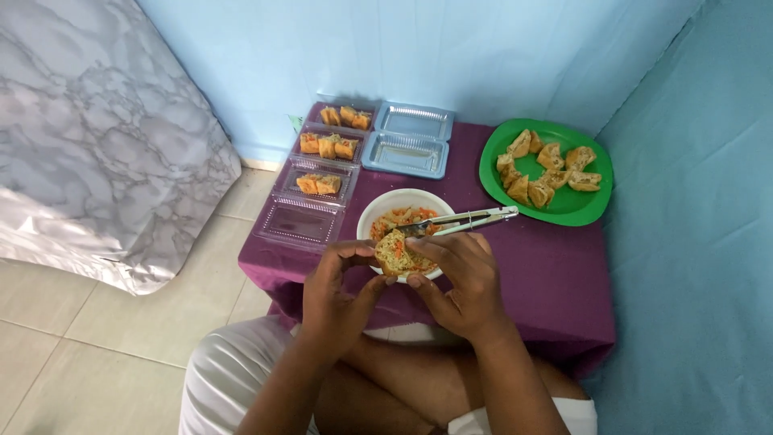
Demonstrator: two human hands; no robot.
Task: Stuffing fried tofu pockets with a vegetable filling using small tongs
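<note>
Stuffed tofu (394,254) pinched between both hands over the bowl (378,211); right hand (459,278) fingers also grip tongs (463,220); left hand (338,294) closed on it.

A low bench (515,266) stands against the far wall. At its near edge sits a bowl (378,208) of filling, with tongs (471,219) lying across its right rim. Both hands, left (338,294) and right (459,282), hold a stuffed piece (396,254) over the bowl's near side. At far right is a plate (564,205) of pieces. Left of the bowl, open trays (310,213) run from near to far, and an empty tray (408,138) lies behind the bowl.
</note>
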